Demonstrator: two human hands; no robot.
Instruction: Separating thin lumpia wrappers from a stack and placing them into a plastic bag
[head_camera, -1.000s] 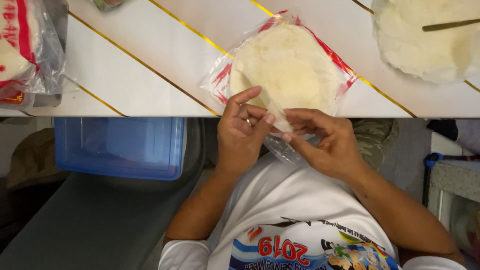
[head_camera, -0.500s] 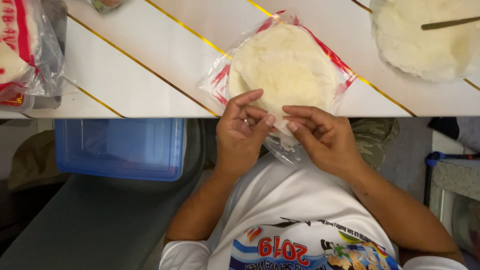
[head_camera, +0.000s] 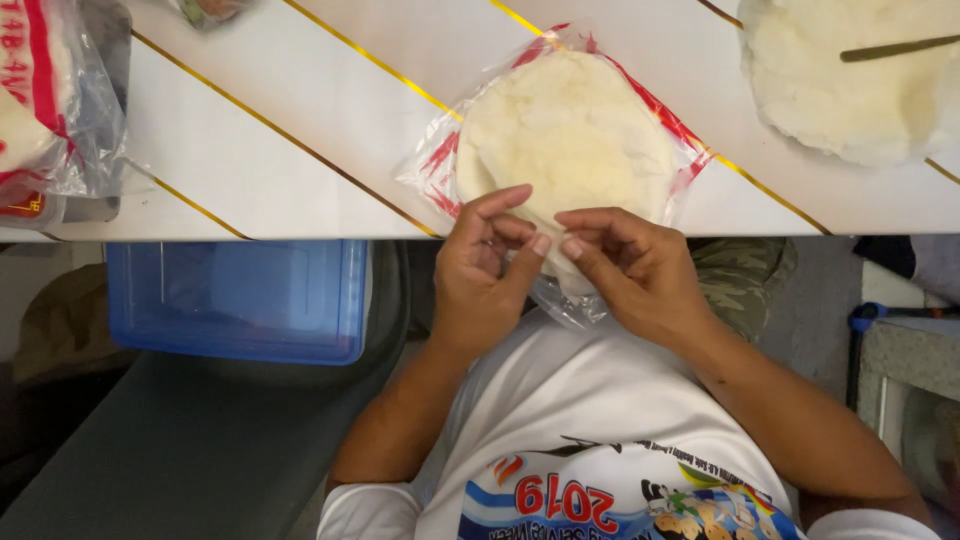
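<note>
A clear plastic bag with red print (head_camera: 660, 110) lies on the white table (head_camera: 300, 150), its mouth hanging over the near edge. Inside it sits a stack of pale round flat sheets (head_camera: 565, 135). My left hand (head_camera: 485, 275) and my right hand (head_camera: 640, 270) meet at the bag's mouth at the table edge. The fingertips of both hands pinch the loose plastic (head_camera: 570, 300) between them. My thumbs and forefingers almost touch each other.
Another pile of pale round sheets (head_camera: 850, 90) lies at the far right with a thin green stick (head_camera: 895, 47) on top. Filled red-printed bags (head_camera: 45, 110) stand at the far left. A blue plastic box (head_camera: 235, 295) sits below the table edge on the left.
My fingers have drawn together at the bag's mouth, and the loose plastic is gathered more tightly between them. The bag itself has stayed in place.
</note>
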